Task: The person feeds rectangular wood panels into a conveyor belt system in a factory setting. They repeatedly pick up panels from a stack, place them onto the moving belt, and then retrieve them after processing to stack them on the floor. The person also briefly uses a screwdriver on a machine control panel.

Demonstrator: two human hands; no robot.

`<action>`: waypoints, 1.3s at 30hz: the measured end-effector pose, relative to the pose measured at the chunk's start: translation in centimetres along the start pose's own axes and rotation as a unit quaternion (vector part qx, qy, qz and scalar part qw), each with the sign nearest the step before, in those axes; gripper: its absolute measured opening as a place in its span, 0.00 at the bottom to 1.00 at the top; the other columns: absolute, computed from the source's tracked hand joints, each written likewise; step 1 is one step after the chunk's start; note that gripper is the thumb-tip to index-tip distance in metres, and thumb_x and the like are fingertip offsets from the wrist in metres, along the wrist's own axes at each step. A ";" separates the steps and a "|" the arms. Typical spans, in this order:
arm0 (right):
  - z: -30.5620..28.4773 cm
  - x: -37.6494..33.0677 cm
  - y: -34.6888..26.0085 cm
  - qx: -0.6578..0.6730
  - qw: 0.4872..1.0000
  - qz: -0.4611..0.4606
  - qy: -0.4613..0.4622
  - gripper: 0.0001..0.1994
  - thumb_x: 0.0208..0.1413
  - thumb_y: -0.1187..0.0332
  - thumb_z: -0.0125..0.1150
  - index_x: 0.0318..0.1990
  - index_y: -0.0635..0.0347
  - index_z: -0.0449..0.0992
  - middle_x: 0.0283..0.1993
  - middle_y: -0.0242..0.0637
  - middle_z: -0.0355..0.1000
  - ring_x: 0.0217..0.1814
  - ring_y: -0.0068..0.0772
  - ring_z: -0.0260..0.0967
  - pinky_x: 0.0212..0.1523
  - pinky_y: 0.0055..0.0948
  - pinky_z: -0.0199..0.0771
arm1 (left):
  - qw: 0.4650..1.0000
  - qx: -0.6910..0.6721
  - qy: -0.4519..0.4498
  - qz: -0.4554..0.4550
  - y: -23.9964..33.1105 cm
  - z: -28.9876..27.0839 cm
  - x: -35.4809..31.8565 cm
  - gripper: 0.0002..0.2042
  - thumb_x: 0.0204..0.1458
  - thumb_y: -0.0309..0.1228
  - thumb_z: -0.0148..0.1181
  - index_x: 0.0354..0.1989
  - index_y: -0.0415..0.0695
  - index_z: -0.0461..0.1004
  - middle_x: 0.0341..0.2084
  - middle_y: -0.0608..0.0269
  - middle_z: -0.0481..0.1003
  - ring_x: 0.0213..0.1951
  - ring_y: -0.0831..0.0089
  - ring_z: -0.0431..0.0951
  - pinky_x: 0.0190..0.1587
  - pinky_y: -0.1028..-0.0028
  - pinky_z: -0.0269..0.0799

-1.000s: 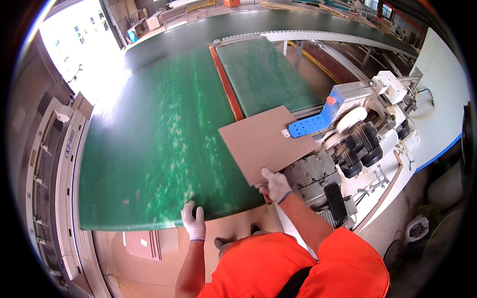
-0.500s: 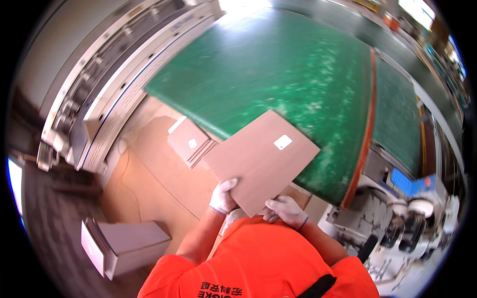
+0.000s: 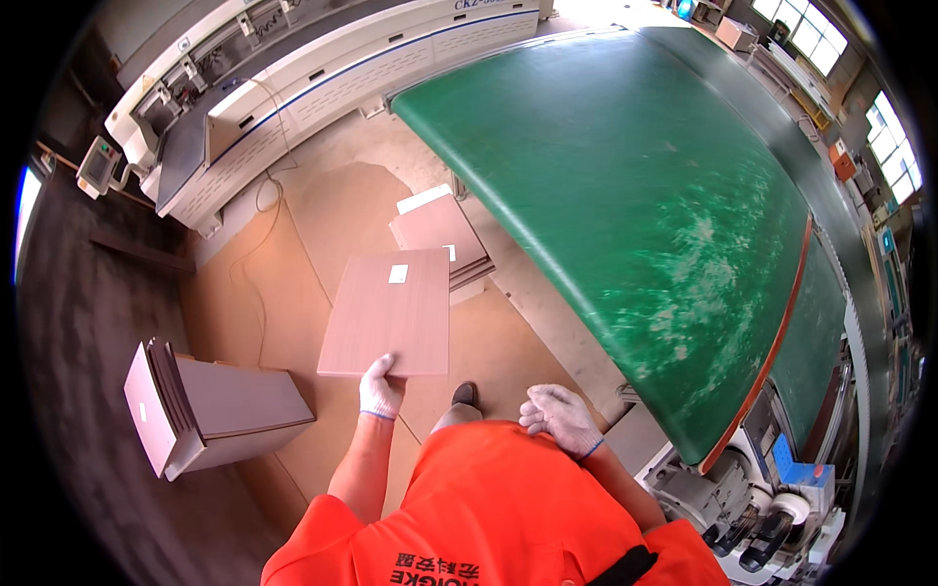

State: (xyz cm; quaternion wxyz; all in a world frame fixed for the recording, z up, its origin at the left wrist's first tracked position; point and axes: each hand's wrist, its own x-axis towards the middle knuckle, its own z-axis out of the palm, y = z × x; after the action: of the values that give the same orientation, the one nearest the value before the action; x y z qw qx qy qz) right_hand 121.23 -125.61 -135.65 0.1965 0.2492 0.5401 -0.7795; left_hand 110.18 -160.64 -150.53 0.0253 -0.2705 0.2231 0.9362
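My left hand (image 3: pixel 382 387), in a white glove, grips the near edge of a flat wood-grain panel (image 3: pixel 386 322), thumb on its upper face. The pinkish-brown panel is held out to the left of my body and bears a small white label (image 3: pixel 399 274). Beyond it, partly hidden by it, a low stack of similar panels (image 3: pixel 442 230) lies by the green conveyor's near edge. My right hand (image 3: pixel 563 418), gloved too, hovers before my waist with loosely bent fingers and nothing in it.
A wide green conveyor belt (image 3: pixel 625 195) fills the right side. At lower left stands a stack of upright panels (image 3: pixel 230 396). A long white machine (image 3: pixel 322 88) runs along the back left, with a cable (image 3: pixel 280 186) on the floor. Machinery (image 3: pixel 718 488) sits at lower right.
The panel has swung left, away from the conveyor, and my right hand has let go of it. My left hand still carries it. My view has turned too.
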 end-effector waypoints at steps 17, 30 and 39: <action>7.8 0.0 26.5 0.106 0.971 -0.049 0.208 0.13 0.72 0.62 0.60 0.52 0.61 0.70 0.38 0.40 0.75 0.36 0.33 0.79 0.34 0.31 0.84 | 0.987 -0.118 -0.063 -0.091 -5.3 -14.4 28.4 0.12 0.65 0.25 0.61 0.55 0.40 0.76 0.51 0.54 0.81 0.57 0.55 0.79 0.68 0.52 0.74; 7.8 -1.3 38.3 0.131 0.971 -0.054 0.191 0.15 0.71 0.62 0.62 0.54 0.63 0.70 0.40 0.44 0.77 0.36 0.38 0.81 0.33 0.34 0.86 | 0.855 0.507 -0.100 -0.036 -9.4 -35.2 23.2 0.11 0.59 0.34 0.58 0.32 0.39 0.80 0.23 0.58 0.77 0.23 0.71 0.75 0.27 0.63 0.73; 13.0 -3.1 43.0 0.084 0.965 -0.102 0.226 0.10 0.72 0.64 0.59 0.49 0.61 0.72 0.36 0.37 0.75 0.32 0.30 0.78 0.30 0.29 0.81 | 0.214 0.951 -0.137 -0.177 7.7 -63.1 9.2 0.21 0.65 0.40 0.48 0.53 0.47 0.86 0.55 0.51 0.84 0.59 0.51 0.83 0.62 0.58 0.78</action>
State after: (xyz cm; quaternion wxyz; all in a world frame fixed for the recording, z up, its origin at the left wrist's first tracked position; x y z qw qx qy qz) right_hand 146.16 -152.31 -161.91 -0.0330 0.3779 0.5255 -0.7616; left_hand 132.25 -195.45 -199.79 0.4589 0.0547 0.8866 0.0211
